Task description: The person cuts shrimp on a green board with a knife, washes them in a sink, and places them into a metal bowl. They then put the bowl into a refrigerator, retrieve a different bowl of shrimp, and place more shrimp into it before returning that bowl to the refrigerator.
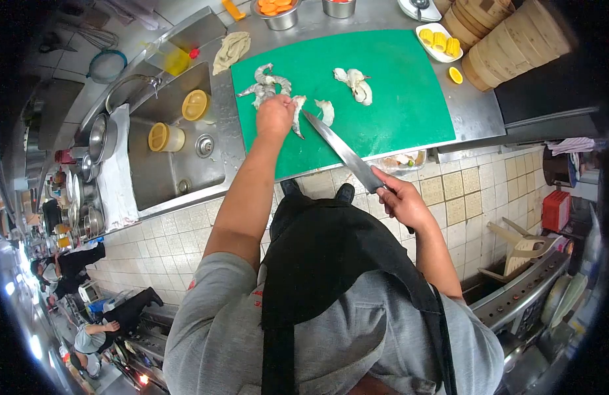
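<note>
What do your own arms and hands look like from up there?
Both the left hand and right hand are bare: no gloves, and no watch or bracelet at either wrist. Short grey sleeves leave the forearms uncovered; the left one has a small red marking.

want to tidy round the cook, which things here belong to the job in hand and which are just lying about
In use:
- knife, in the right hand
- shrimp, held by the left hand
- green board

Apparently just lying about:
- corn
- carrot slices
- cloth
- bamboo steamers
</note>
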`<state>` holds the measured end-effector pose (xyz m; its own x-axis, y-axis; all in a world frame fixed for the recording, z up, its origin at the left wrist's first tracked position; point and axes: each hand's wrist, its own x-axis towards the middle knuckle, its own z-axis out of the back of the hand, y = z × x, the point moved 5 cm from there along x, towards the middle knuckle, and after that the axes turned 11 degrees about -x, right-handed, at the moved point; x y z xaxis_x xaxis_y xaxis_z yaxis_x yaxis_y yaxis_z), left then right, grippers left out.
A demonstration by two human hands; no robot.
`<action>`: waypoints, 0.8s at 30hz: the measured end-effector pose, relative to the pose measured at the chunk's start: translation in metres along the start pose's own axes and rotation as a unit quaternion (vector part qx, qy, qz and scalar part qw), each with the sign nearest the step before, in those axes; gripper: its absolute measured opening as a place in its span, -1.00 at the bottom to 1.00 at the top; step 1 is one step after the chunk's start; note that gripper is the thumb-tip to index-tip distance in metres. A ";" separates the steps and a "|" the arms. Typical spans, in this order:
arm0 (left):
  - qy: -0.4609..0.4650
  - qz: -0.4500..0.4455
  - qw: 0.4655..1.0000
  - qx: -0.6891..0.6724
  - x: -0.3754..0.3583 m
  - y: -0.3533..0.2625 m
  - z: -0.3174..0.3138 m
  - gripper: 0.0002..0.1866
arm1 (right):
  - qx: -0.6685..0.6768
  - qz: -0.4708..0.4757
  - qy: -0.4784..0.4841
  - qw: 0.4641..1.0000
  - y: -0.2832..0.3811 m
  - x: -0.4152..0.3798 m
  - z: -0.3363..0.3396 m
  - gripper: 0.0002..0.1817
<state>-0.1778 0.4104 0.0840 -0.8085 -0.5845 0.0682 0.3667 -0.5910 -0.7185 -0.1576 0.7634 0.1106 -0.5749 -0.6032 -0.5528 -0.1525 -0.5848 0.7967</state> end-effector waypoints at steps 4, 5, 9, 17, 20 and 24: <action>0.005 -0.035 0.995 0.089 0.009 0.005 -0.008 -0.79 | -0.008 -0.005 -0.004 1.000 0.003 -0.001 -0.001 -0.47; 0.005 -0.036 0.995 0.088 0.009 0.008 -0.009 -0.79 | -0.007 -0.005 -0.005 1.000 0.004 -0.001 -0.001 -0.47; 0.016 -0.042 0.995 0.084 0.009 0.011 -0.007 -0.81 | -0.013 -0.011 -0.007 1.000 0.009 0.004 -0.006 -0.47; -0.021 -0.045 0.999 0.006 -0.002 0.028 0.006 -0.87 | -0.103 0.012 -0.035 0.994 0.019 0.018 -0.011 -0.45; -0.031 -0.022 0.997 -0.066 -0.004 0.034 0.010 -0.85 | -0.106 0.003 -0.032 0.994 0.022 0.018 -0.010 -0.45; -0.018 0.121 0.941 -0.316 -0.010 0.040 0.024 -0.79 | -0.100 0.000 -0.036 0.994 0.016 0.019 -0.013 -0.45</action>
<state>-0.1440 0.3788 0.0711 -0.7170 -0.6839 -0.1350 0.1817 0.0035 -0.9833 -0.1601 0.7354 0.1099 -0.6316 -0.5679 -0.5278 0.0070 -0.6849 0.7286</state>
